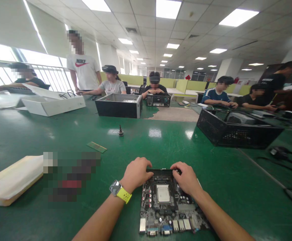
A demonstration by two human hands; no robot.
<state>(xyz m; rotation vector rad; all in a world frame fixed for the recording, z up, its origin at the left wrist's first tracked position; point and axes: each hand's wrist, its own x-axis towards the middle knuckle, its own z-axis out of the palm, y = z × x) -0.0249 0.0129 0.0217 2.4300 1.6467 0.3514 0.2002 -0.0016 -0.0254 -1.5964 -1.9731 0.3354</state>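
Observation:
A dark computer motherboard [169,210] lies flat on the green table, its ports facing me. The square metallic processor [163,193] shows near its middle. My left hand [136,172], with a yellow-strapped watch on the wrist, has thumb and fingers curled at the board's far left corner. At the far right part, my right hand [186,179] holds on in the same way. Between the two hands run the long dark memory slots [161,173]. My fingertips partly cover the slot ends, so whether a module sits there is unclear. A green memory module [97,147] lies apart, left of the board.
A small pointed metal piece [121,132] stands ahead. Beyond are a black open computer case [238,132], another case [118,108] and a white box [52,105]. A padded envelope [15,179] lies left, black cables [286,157] right. Several people sit or stand around the table.

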